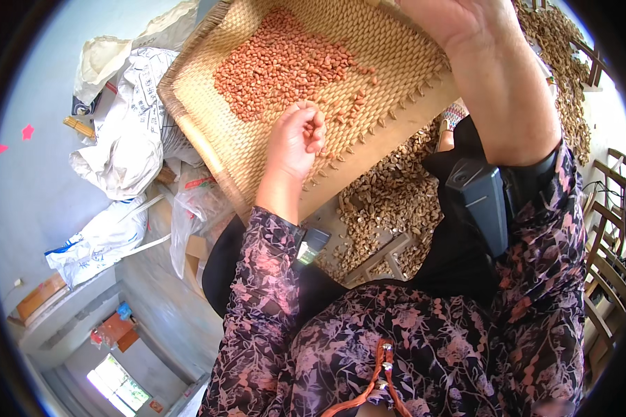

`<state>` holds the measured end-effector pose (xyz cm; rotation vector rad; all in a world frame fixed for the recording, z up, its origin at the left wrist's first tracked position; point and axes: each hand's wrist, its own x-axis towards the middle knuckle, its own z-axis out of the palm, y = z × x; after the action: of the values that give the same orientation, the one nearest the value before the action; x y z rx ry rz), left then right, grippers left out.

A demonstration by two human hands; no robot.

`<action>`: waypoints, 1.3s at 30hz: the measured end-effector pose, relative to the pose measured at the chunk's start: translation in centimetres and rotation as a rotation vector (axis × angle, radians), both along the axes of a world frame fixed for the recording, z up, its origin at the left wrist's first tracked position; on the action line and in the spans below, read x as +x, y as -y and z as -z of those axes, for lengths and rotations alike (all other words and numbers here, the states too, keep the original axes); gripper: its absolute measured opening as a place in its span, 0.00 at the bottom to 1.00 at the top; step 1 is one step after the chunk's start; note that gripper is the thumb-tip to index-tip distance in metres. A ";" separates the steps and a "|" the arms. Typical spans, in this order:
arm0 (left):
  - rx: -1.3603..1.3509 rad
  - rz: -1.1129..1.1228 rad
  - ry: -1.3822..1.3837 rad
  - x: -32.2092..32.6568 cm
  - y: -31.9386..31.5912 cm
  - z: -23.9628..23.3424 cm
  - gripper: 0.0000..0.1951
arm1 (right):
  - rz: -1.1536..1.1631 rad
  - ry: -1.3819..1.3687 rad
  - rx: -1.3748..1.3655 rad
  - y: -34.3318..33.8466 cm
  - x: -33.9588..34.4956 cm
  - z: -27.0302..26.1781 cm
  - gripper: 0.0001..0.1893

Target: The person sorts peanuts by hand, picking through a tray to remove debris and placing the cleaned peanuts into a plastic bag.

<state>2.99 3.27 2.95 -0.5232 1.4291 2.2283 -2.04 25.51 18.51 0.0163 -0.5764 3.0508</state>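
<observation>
My left hand (298, 136) is curled, palm up, around a few reddish peanut kernels, over the near left part of a woven winnowing basket (255, 151). Beyond it, a wide heap of shelled peanut kernels (287, 62) covers the far left part of the weave, with some loose kernels to its right. The basket is tilted in view and has a flat wooden strip (381, 130) along its near right edge. My right hand (456, 18) is at the basket's far right side, cut off by the top of the picture; its fingers are hidden.
Peanut shells (396, 193) cover the floor below the basket, around a small wooden frame (378, 260); more lie at upper right (558, 62). White woven sacks (141, 114) and a clear plastic bag (195, 198) stand at left. Wooden chairs (610, 224) line the right.
</observation>
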 end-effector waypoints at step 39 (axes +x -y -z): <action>-1.193 0.415 -0.319 1.2 -0.9 2.3 0.10 | 0.042 -0.040 0.008 -2.5 -0.2 0.0 0.24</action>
<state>4.23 4.20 0.61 -0.1527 2.6659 0.9759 -2.20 28.01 18.53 0.0640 -0.5784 3.0007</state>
